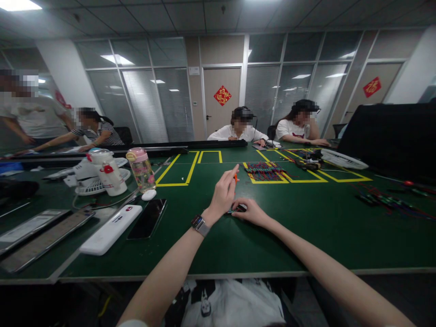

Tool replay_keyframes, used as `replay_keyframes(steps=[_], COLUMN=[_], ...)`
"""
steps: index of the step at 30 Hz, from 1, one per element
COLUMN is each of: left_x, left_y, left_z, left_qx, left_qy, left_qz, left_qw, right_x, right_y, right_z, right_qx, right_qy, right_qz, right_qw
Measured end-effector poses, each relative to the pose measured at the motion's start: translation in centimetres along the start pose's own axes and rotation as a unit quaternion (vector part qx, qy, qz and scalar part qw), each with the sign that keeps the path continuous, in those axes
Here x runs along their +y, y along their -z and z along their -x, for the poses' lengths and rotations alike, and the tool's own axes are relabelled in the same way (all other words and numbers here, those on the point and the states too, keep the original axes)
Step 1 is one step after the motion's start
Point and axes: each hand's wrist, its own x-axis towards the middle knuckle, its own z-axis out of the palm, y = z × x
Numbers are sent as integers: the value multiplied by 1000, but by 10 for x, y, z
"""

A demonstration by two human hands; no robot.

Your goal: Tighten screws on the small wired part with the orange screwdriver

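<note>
My left hand (223, 193), with a watch (199, 223) on the wrist, is raised above the green table with its fingers closed together. A small orange thing (236, 179) shows at the fingers; the hand hides the rest of it. My right hand (254, 213) rests low on the table just to the right, fingers curled and pinching a small dark part (241, 208). A little piece of what looks like circuit board (230, 211) shows beside it, under the left hand. Farther forward lies a cluster of circuit boards with red and blue wires (264, 171).
Yellow tape (172, 185) marks boxes on the green table (293, 245). To the left are a black phone (148, 219), a white slab-shaped device (112, 229), a pink-lidded bottle (141, 170) and a white bottle (111, 172). More wired boards (391, 200) lie right. Several people sit or stand beyond.
</note>
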Motion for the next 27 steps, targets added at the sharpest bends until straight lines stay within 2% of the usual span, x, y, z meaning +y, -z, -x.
replay_keyframes(steps=[3, 10, 16, 19, 27], left_x=[-2, 2, 1, -2, 4], left_y=[-2, 2, 2, 2, 3], left_z=[0, 1, 0, 0, -1], left_qx=[21, 88, 50, 59, 91], left_qy=[13, 19, 24, 50, 28], left_qz=[-8, -117, -42, -19, -91], left_qw=[1000, 989, 998, 997, 991], right_x=[-1, 0, 1, 0, -2], right_y=[0, -2, -1, 0, 0], right_z=[0, 0, 0, 0, 0], right_qx=[2, 4, 4, -4, 0], right_qy=[-1, -6, 7, 1, -8], right_qz=[4, -4, 3, -5, 3], right_qw=[1000, 1000, 1000, 1000, 1000])
